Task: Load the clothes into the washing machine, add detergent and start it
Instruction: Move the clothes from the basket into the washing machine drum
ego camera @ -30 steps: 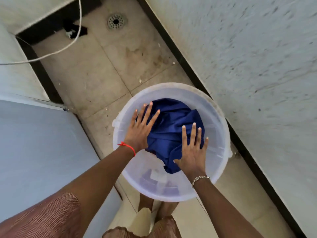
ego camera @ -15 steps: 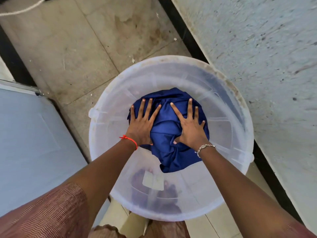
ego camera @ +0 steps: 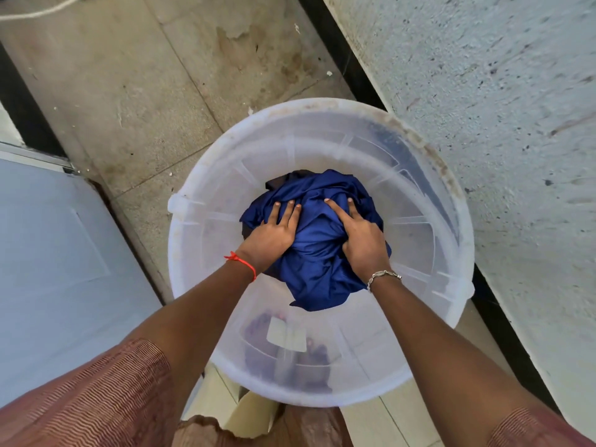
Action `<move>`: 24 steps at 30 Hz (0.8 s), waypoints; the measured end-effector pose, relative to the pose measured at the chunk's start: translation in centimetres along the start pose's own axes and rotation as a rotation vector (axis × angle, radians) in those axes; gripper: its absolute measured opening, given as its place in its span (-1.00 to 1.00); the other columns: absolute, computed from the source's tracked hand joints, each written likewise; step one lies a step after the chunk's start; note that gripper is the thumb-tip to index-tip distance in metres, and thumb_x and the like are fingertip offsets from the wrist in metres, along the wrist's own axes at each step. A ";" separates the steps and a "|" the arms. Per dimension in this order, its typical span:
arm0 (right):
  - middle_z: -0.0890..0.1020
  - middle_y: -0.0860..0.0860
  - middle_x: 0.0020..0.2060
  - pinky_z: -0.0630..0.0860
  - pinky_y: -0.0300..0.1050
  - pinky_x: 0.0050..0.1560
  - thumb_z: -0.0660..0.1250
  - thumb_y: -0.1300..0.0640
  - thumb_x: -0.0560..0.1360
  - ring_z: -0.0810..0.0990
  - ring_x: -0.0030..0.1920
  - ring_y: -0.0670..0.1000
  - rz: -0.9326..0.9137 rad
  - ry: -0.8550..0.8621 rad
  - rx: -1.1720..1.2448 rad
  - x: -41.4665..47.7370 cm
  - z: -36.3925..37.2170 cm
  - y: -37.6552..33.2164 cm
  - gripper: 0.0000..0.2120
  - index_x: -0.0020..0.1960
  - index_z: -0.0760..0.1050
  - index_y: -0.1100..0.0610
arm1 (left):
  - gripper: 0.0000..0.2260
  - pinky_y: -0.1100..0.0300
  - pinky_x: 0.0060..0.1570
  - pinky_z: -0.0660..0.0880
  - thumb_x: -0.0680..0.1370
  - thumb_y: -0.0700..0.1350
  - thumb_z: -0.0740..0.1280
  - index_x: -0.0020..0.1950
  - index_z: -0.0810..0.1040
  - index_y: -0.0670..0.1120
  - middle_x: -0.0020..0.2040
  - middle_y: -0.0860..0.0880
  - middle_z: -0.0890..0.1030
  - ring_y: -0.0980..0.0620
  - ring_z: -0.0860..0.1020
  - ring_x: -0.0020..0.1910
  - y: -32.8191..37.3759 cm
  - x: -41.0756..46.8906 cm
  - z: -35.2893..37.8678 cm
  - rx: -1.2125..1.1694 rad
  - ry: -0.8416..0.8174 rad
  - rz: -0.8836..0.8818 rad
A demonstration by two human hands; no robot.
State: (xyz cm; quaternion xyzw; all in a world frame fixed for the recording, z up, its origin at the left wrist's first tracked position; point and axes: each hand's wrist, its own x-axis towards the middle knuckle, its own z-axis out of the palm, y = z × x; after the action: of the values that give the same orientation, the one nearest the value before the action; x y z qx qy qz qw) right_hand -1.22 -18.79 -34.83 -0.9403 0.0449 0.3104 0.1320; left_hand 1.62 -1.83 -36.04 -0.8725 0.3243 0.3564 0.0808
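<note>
- Both hands, left hand [ego camera: 269, 235] and right hand [ego camera: 361, 241], are clamping onto the blue cloth [ego camera: 317, 269] bunched inside the bucket [ego camera: 225, 150].
- The loose near edge is likely trailing, risking a snag on the rim or a drop onto the floor [ego camera: 161, 91].

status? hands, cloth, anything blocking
Left hand and right hand both closing on blue cloth. Cloth bunched inside white bucket. Nothing in the way.

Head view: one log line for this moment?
stage: gathering laundry | left hand, right hand: gripping blue cloth | cloth in bucket
</note>
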 end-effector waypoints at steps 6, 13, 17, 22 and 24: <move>0.04 0.15 0.52 0.50 0.02 -0.08 0.11 0.45 0.45 0.53 -0.13 0.19 0.025 -0.027 0.023 -5.9 -3.5 -1.9 -0.16 0.49 -0.14 -0.18 | -0.41 -0.03 0.33 0.35 0.57 -0.44 -0.01 0.48 -0.29 -0.27 0.53 -0.23 -0.20 -0.28 -0.13 0.50 1.2 -5.5 -3.0 -0.031 0.007 -0.012; 0.00 0.15 0.52 0.51 0.08 -0.05 0.10 0.45 0.45 0.53 0.06 0.27 0.039 0.010 0.104 -15.7 -12.1 -5.6 -0.18 0.48 -0.15 -0.16 | -0.45 -0.11 0.43 0.18 0.61 -0.36 -0.04 0.47 -0.32 -0.26 0.52 -0.23 -0.24 -0.28 -0.19 0.50 2.5 -15.7 -11.1 -0.036 0.037 -0.008; -0.04 0.14 0.52 0.49 0.06 0.01 0.10 0.43 0.46 0.51 0.12 0.26 0.039 0.022 0.087 -20.6 -18.8 -8.2 -0.17 0.48 -0.19 -0.18 | -0.45 -0.09 0.43 0.19 0.62 -0.35 -0.03 0.47 -0.33 -0.24 0.52 -0.22 -0.23 -0.27 -0.18 0.50 2.6 -21.8 -17.4 -0.054 0.088 -0.018; 0.02 0.16 0.52 0.49 0.01 -0.06 0.06 0.47 0.43 0.52 -0.14 0.15 0.001 0.080 0.082 -28.4 -27.8 -12.6 -0.16 0.49 -0.12 -0.19 | -0.40 0.03 0.33 0.33 0.58 -0.43 0.00 0.47 -0.33 -0.26 0.53 -0.19 -0.21 -0.23 -0.16 0.51 3.2 -31.6 -25.0 -0.029 0.202 -0.050; 0.05 0.15 0.51 0.45 -0.03 -0.13 0.05 0.48 0.42 0.42 -0.27 0.10 -0.020 0.119 0.084 -32.0 -31.4 -14.5 -0.17 0.49 -0.07 -0.17 | -0.39 0.06 0.36 0.32 0.57 -0.45 0.00 0.47 -0.32 -0.25 0.54 -0.18 -0.19 -0.21 -0.14 0.51 3.4 -35.8 -27.6 -0.022 0.270 -0.059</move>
State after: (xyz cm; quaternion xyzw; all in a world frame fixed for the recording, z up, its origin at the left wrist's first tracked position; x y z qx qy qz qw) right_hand -6.57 -13.42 11.72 -0.9512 0.0564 0.2502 0.1716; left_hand -3.96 3.44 8.61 -0.9225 0.3024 0.2369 0.0374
